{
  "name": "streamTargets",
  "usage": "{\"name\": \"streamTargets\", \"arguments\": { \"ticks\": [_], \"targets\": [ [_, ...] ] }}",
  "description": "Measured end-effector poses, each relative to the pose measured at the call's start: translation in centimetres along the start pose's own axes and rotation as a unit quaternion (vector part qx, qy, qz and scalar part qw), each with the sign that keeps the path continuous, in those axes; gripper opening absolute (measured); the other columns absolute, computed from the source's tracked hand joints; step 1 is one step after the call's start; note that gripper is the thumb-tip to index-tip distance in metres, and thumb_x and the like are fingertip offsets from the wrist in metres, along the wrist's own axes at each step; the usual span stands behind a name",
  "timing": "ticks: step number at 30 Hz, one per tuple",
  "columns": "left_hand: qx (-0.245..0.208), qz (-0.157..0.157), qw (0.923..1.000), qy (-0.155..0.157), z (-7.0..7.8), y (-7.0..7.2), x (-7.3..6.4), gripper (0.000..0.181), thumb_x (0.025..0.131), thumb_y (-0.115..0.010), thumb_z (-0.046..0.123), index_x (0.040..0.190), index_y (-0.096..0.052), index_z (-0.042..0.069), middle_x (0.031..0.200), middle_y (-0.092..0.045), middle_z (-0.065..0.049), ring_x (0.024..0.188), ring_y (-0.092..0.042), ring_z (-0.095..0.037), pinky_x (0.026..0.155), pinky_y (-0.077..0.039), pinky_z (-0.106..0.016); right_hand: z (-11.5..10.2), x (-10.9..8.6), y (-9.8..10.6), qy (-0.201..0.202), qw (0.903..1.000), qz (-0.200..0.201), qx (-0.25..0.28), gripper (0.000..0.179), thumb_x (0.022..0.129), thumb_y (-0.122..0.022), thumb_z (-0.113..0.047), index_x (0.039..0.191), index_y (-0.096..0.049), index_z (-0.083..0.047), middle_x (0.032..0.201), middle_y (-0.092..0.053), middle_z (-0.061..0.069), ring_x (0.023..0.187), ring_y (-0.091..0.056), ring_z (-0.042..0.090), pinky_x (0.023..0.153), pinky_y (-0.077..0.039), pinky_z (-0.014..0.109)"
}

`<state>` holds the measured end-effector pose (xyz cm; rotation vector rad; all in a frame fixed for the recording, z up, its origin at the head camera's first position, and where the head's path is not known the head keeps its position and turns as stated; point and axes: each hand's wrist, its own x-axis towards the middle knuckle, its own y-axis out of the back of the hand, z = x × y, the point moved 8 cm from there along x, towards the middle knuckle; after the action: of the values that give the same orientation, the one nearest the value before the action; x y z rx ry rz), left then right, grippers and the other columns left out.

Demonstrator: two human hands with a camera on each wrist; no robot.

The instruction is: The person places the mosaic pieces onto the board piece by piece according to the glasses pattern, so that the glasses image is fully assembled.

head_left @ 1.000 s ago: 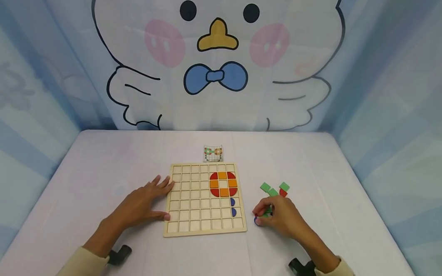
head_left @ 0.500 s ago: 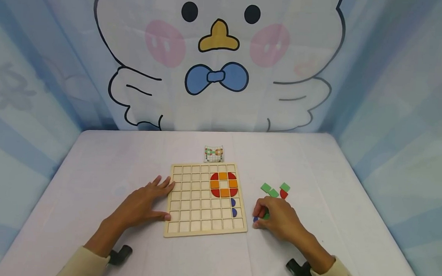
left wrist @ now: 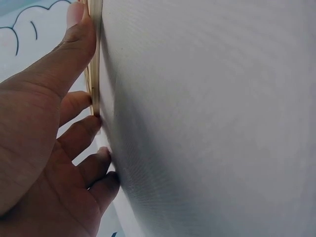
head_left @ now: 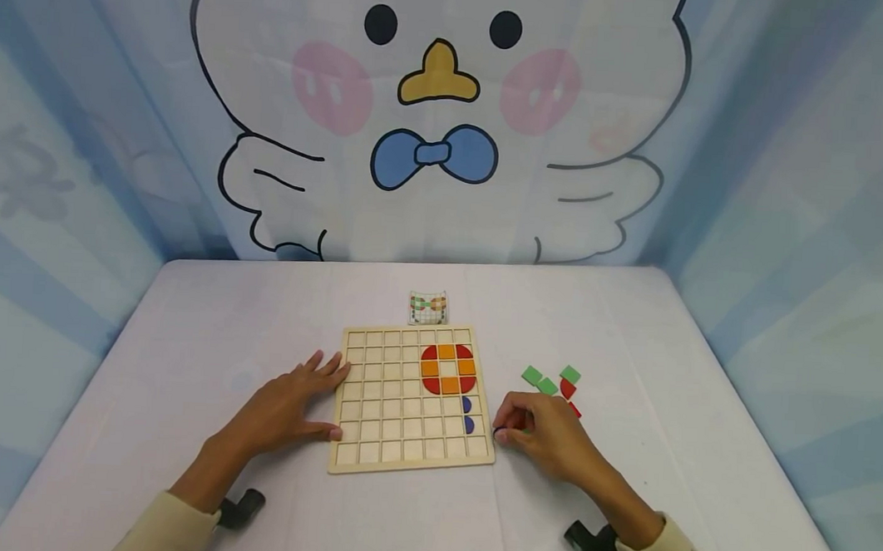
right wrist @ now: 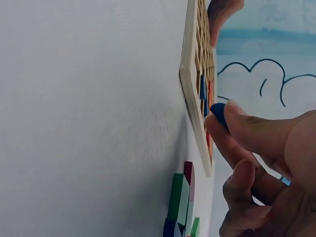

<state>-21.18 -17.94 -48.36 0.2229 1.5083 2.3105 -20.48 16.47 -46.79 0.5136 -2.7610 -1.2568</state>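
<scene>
A wooden grid board (head_left: 370, 405) lies mid-table. Set in its upper right cells is a ring of red quarter-round tiles and orange square tiles (head_left: 447, 351). Two blue curved tiles (head_left: 469, 425) sit below that ring. My left hand (head_left: 280, 408) rests along the board's left edge, fingers and thumb extended and touching it; the left wrist view shows the thumb (left wrist: 74, 39) against the rim. Beside the board's right edge, my right hand (head_left: 553, 435) pinches a small blue tile (right wrist: 220, 116) between thumb and forefinger, raised off the table.
Right of the board lie loose green square tiles (head_left: 532, 375) and red tiles (head_left: 567, 389), some hidden behind my right hand. In the right wrist view a dark blue tile (right wrist: 171, 228) lies among them. A small pattern card (head_left: 428, 308) stands behind the board.
My right hand has picked a blue tile from the loose pile and moved left with it to the board's right edge. The left hand has stayed in place.
</scene>
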Motion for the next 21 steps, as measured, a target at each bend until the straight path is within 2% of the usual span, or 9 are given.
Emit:
{"name": "streamTargets", "arguments": {
  "ticks": [3,7,11,15,21],
  "targets": [
    [0.000,-0.001,1.0000,0.000,0.0,0.0,0.0,0.104,0.079,-0.089,0.053,0.164,-0.042,0.016,0.171,-0.036,-0.011,0.160,-0.031,-0.046,0.117,-0.039,-0.073,-0.1,0.1,0.0,-0.012,0.9998,0.014,0.010,0.022,0.086,-0.088,-0.013,0.088,-0.072,-0.027,0.078,-0.067,-0.013,0.072,-0.056,0.011,0.062,-0.045,0.021],
    [0.001,0.001,1.0000,-0.002,0.0,0.1,0.0,0.104,0.079,-0.089,0.052,0.164,-0.042,0.016,0.171,-0.036,-0.011,0.160,-0.031,-0.046,0.116,-0.040,-0.073,-0.3,0.4,-0.1,-0.019,0.9990,0.038,0.015,0.023,0.085,-0.089,-0.011,0.086,-0.073,-0.027,0.086,-0.068,-0.012,0.081,-0.059,0.012,0.068,-0.047,0.022],
    [0.002,0.002,1.0000,-0.004,0.0,0.1,0.0,0.104,0.079,-0.089,0.052,0.164,-0.042,0.016,0.171,-0.036,-0.012,0.159,-0.031,-0.047,0.116,-0.040,-0.073,-0.5,0.6,-0.2,-0.019,0.9983,0.049,0.024,0.022,0.085,-0.089,-0.011,0.087,-0.073,-0.025,0.084,-0.067,-0.011,0.082,-0.059,0.012,0.070,-0.048,0.021],
    [0.002,0.001,1.0000,-0.003,0.0,0.1,0.0,0.104,0.079,-0.089,0.052,0.164,-0.042,0.016,0.171,-0.036,-0.011,0.159,-0.031,-0.046,0.116,-0.040,-0.073,-0.9,0.6,-0.5,-0.015,0.9985,0.045,0.026,0.020,0.089,-0.086,-0.011,0.097,-0.074,-0.026,0.084,-0.064,-0.010,0.076,-0.054,0.013,0.063,-0.045,0.021],
    [0.003,-0.002,1.0000,0.001,-0.1,0.0,0.0,0.104,0.079,-0.089,0.053,0.164,-0.042,0.017,0.171,-0.036,-0.011,0.160,-0.031,-0.046,0.116,-0.039,-0.073,-1.8,0.4,-1.4,0.024,0.9995,0.013,0.015,0.023,0.097,-0.077,-0.011,0.109,-0.076,-0.030,0.089,-0.061,-0.010,0.075,-0.051,0.010,0.063,-0.046,0.021]
  ]
}}
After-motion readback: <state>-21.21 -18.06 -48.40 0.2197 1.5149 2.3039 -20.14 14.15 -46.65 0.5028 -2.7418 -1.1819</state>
